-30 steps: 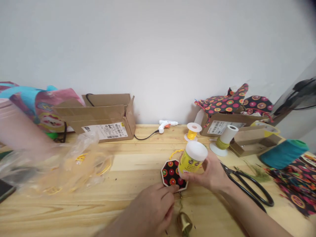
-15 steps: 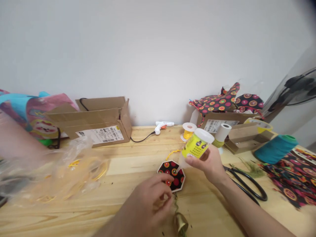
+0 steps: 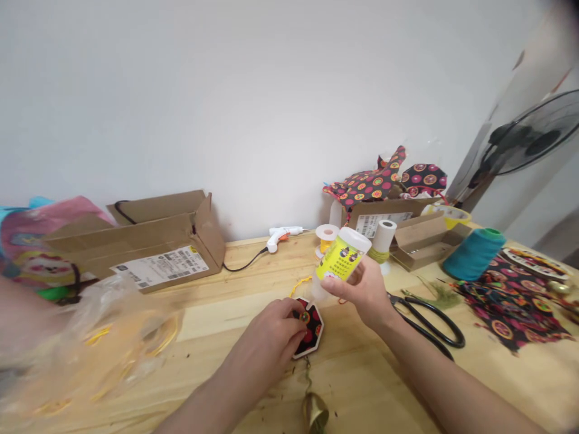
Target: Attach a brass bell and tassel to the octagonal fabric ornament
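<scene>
My right hand point(image 3: 364, 295) is wrapped around a glue bottle point(image 3: 340, 260) with a yellow label. It is tilted, its white base up and its narrow end down by the upper edge of an octagonal ornament point(image 3: 313, 340). The ornament has black patterned fabric and a pale rim. My left hand point(image 3: 275, 331) is closed over its left side, hiding that part, thumb and forefinger drawn together on it. Yellow cord point(image 3: 298, 285) runs from the ornament's top. Below it a brass bell point(image 3: 314, 411) hangs on a greenish cord, lying on the table.
Black-handled scissors point(image 3: 434, 325) and fabric scraps point(image 3: 511, 313) lie to the right, near a teal thread cone point(image 3: 474, 253). Behind stand a white glue gun point(image 3: 283, 236), a yellow spool point(image 3: 326, 236) and cardboard boxes point(image 3: 158, 241). At left, another person's blurred arm point(image 3: 31, 307) is beside a plastic bag point(image 3: 113, 337).
My left fingers have closed onto the ornament. The glue bottle stays tilted in my right hand near its top edge. The view has shifted to the right.
</scene>
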Action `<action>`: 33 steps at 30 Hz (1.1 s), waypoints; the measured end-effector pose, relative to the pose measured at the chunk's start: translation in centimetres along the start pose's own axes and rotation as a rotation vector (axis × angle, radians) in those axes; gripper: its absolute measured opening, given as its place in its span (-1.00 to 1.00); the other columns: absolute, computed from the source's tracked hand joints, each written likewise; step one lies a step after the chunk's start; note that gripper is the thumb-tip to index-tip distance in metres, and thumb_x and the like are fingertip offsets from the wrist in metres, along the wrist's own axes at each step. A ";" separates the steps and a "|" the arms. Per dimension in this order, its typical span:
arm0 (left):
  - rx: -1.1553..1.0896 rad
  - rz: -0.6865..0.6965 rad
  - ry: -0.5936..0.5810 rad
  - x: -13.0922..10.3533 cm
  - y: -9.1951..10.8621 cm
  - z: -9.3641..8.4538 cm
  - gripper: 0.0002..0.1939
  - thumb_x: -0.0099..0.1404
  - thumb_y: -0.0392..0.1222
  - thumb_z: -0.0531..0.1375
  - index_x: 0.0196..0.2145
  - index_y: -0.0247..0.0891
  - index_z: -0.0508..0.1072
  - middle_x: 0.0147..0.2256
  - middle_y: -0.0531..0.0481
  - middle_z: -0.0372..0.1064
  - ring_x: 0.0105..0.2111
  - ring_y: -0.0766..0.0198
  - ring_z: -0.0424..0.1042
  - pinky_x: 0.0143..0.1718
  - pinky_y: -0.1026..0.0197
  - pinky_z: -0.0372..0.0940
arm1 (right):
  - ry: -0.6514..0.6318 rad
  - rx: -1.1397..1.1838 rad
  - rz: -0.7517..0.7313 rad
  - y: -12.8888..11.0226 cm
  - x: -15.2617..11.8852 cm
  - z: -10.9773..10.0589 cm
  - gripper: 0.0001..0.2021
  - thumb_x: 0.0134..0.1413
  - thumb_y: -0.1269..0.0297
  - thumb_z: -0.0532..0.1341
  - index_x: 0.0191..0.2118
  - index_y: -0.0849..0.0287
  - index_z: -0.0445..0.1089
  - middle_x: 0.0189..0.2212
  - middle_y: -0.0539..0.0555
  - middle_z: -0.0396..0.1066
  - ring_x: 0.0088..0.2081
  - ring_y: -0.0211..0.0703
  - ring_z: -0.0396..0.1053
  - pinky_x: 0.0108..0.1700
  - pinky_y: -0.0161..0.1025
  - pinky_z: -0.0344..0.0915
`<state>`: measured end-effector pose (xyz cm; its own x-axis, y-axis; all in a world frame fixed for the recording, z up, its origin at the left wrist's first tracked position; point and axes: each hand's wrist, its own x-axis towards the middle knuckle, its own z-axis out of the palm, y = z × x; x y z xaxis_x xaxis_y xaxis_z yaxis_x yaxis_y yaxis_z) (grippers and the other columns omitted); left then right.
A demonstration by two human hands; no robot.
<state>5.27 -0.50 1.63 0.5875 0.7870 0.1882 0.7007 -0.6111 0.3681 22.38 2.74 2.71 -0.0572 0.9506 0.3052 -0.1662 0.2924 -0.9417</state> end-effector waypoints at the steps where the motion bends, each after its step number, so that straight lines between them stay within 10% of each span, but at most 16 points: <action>1: -0.005 0.003 -0.004 -0.1 0.0 -0.1 -0.75 0.19 -0.35 -0.01 -0.31 -0.23 0.46 -0.20 -0.08 0.34 -0.22 0.24 0.31 -0.18 0.17 0.26 | -0.005 0.003 -0.012 0.0 0.0 0.0 -0.65 -0.38 0.25 0.34 -0.36 0.18 0.26 -0.41 0.06 0.42 -0.36 -0.10 0.38 -0.39 -0.22 0.34; 33: 0.515 0.282 0.149 -2.1 -0.5 -0.2 -0.65 0.07 -0.14 0.17 -0.15 -0.23 0.35 -0.08 -0.28 0.21 -0.10 -0.09 0.20 -0.18 -0.20 0.20 | 0.008 0.183 -0.032 -0.3 0.3 0.0 -0.72 -0.37 0.33 0.33 -0.43 0.17 0.26 -0.43 0.00 0.42 -0.32 -0.15 0.36 -0.29 -0.24 0.30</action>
<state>3.64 -1.87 1.20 0.7425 0.5691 0.3533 0.6536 -0.7310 -0.1961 22.45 2.90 3.11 -0.0418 0.9420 0.3330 -0.3441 0.2993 -0.8900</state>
